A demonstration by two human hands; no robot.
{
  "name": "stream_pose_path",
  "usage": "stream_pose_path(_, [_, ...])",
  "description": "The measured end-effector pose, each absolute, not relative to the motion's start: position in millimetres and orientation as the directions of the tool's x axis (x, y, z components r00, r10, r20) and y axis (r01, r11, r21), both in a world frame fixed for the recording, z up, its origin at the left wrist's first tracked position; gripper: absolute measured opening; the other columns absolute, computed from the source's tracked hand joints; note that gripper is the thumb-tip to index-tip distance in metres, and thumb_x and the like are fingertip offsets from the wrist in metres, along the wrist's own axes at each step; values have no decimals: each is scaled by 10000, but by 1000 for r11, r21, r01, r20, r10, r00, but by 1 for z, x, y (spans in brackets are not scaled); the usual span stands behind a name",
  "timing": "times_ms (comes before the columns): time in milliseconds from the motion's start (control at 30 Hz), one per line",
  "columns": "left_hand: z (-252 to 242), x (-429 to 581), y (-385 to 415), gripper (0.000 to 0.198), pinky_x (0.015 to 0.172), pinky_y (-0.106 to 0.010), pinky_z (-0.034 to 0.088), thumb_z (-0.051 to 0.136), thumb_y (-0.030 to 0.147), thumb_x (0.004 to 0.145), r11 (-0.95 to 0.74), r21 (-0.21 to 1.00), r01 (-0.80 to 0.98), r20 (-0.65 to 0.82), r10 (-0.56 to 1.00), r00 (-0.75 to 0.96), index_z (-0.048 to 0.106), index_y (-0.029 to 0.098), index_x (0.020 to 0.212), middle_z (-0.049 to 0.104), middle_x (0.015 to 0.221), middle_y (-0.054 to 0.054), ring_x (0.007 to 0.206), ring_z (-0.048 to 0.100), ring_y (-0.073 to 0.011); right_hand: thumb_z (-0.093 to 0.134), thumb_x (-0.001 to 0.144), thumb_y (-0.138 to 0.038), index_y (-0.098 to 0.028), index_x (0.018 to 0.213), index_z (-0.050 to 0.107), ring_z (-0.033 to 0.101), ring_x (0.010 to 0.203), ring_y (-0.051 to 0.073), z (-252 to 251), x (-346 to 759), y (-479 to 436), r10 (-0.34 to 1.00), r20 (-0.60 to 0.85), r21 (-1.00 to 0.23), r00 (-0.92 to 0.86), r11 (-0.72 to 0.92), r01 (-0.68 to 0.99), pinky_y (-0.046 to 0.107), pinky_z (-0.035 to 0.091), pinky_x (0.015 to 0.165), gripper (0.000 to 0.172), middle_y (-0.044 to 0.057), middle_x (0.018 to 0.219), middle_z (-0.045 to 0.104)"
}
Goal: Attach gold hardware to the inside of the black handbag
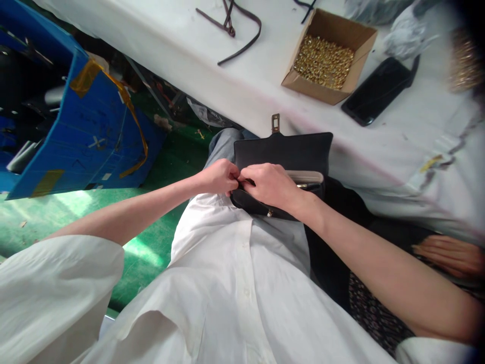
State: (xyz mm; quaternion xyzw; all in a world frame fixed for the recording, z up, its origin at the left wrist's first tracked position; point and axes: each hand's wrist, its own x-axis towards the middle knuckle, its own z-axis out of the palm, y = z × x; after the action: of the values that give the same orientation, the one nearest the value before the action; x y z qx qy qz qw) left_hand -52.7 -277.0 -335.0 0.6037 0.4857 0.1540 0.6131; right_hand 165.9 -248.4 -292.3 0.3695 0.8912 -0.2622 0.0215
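A small black handbag (282,151) lies on my lap with its flap laid back towards the table. A gold-coloured metal clasp plate stands out from the flap's far edge. Inside the mouth of the bag a pale lining edge and a bit of zip show to the right. My left hand (220,176) is closed at the bag's left corner, fingertips pinching its edge. My right hand (269,184) reaches across the opening, its curled fingers meeting the left ones at that same corner. Whatever small part lies between the fingertips is hidden.
On the white-covered table (182,45) are dark straps (242,10), a cardboard box (295,83) of small gold-coloured metal pieces and a black phone (379,91). A blue bin (98,136) stands left on the green floor. Another person's hand (450,255) is at the right.
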Motion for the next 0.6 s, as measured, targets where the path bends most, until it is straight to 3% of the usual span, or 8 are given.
stream_pose_path(100, [-333,-51,-279,147,495,-213,482,605,133,747,221,890,398,-404,786,467,736,167,806,724,637,4,611,764,-204,705,1026,-291,-294,1088,830,762,990,269,-286,173,-246,619,-229,-486,-751,596,639,350,462,772,140,36,1152,825])
stream_pose_path(333, [-329,-49,-282,200,509,-216,481,615,137,771,195,874,446,-405,799,444,790,170,862,728,646,5,624,762,-198,712,1020,-283,-279,1109,859,789,1053,292,-295,175,-243,659,-291,-516,-694,503,694,359,518,855,172,46,1116,864])
stream_pose_path(600, [-322,-48,-284,217,511,-230,473,598,130,792,155,842,516,-413,802,432,807,168,833,714,603,3,598,738,-191,760,957,-287,-286,1056,884,803,966,302,-294,169,-245,695,-310,-488,-648,469,736,357,487,724,159,58,1029,875])
